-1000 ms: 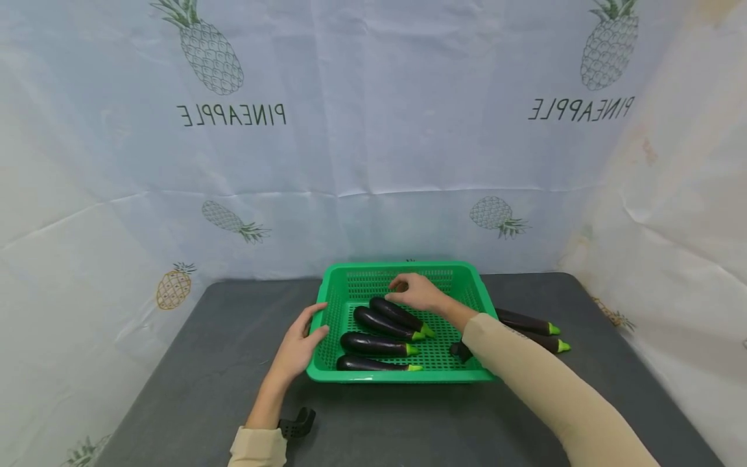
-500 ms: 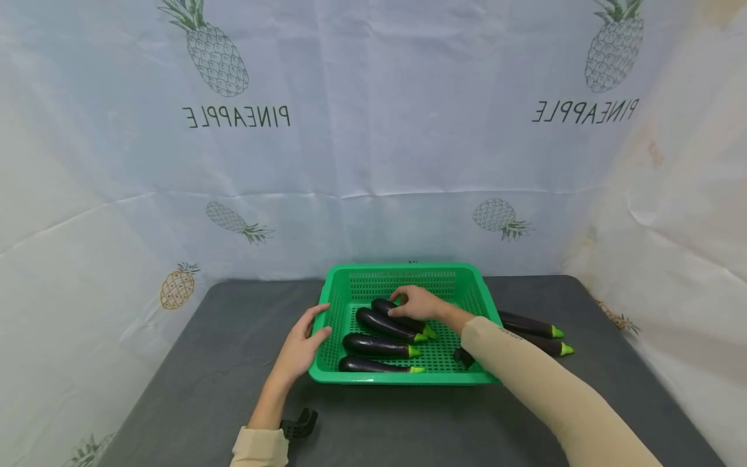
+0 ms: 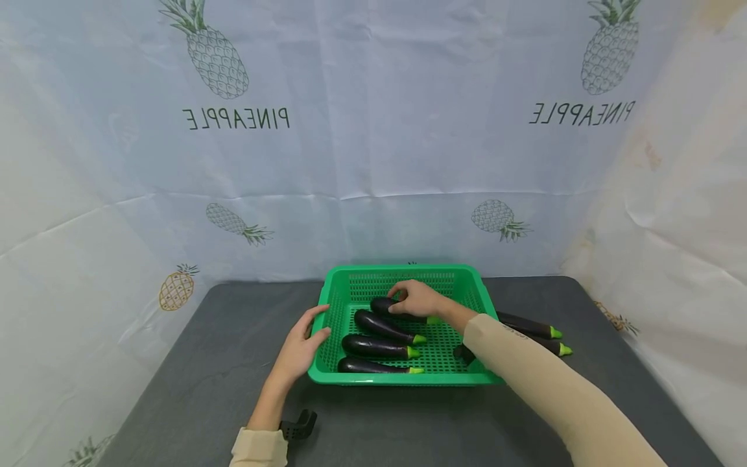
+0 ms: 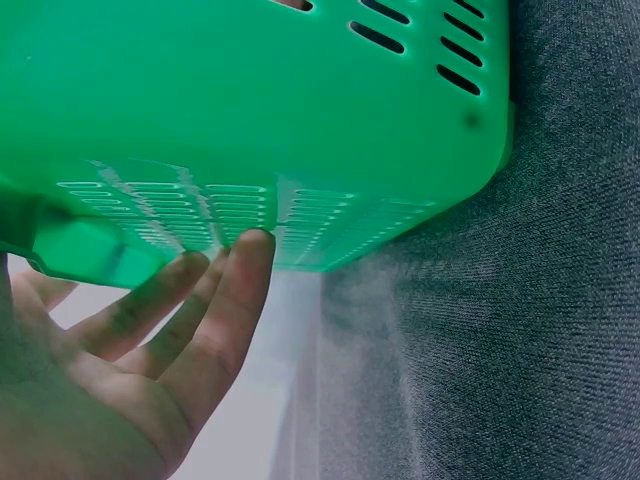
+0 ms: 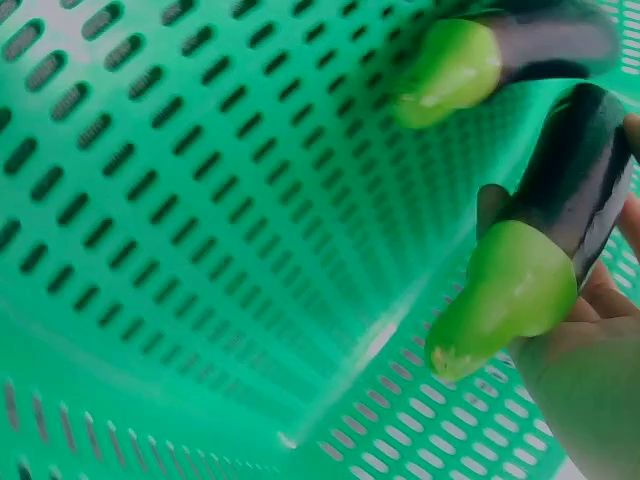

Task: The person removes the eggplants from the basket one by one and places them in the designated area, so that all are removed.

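While L hand steadies basket, fingers straight, R hand grips far eggplant; next: prob. lift clear

The right wrist view looks close into a green perforated basket, its slotted floor and wall filling most of the frame. At the right edge the right hand holds a dark purple eggplant with its light green stem cap pointing down and left, though how the fingers wrap it is mostly out of frame. Above it lies a second eggplant, its green cap facing left.
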A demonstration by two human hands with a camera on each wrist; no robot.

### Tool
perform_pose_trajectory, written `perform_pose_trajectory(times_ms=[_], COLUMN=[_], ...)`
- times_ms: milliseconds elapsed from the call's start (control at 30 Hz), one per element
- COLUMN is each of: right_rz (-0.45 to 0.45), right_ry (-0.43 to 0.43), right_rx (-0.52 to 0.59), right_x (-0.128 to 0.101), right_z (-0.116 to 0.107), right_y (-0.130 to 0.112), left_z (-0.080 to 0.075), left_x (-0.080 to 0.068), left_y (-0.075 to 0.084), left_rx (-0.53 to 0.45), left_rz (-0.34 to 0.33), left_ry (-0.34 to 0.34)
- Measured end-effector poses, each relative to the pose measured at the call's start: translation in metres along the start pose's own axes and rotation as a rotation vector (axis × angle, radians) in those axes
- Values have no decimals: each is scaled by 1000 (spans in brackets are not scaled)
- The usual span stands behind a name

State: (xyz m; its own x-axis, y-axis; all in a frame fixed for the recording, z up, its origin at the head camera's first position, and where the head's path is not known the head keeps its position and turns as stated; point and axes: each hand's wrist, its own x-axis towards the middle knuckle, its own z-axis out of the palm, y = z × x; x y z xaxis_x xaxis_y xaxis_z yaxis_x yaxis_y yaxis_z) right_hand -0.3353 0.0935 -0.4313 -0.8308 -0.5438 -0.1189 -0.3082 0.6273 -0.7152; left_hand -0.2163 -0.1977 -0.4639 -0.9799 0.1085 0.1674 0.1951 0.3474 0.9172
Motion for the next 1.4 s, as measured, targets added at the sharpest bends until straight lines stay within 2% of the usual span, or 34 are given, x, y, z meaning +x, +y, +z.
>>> perform_pose_trajectory(times_ms=[267, 600, 1000, 1400], right_rz=[-49, -102, -146, -207], right_ry=[16, 32, 62, 105], right_rx=[-8, 46, 45, 20], right_x=[-8, -31, -63, -97], right_z=[-17, -45, -61, -68], right_y=[-18, -45, -66, -68], left_z=[0, -1, -1, -1], left_x=[1, 0, 3, 1], left_y=[-1, -1, -2, 1], left_rx=[6, 11, 15, 18], left_rz=[-9, -15, -3, 4], left_ry=[-1, -1, -6, -9])
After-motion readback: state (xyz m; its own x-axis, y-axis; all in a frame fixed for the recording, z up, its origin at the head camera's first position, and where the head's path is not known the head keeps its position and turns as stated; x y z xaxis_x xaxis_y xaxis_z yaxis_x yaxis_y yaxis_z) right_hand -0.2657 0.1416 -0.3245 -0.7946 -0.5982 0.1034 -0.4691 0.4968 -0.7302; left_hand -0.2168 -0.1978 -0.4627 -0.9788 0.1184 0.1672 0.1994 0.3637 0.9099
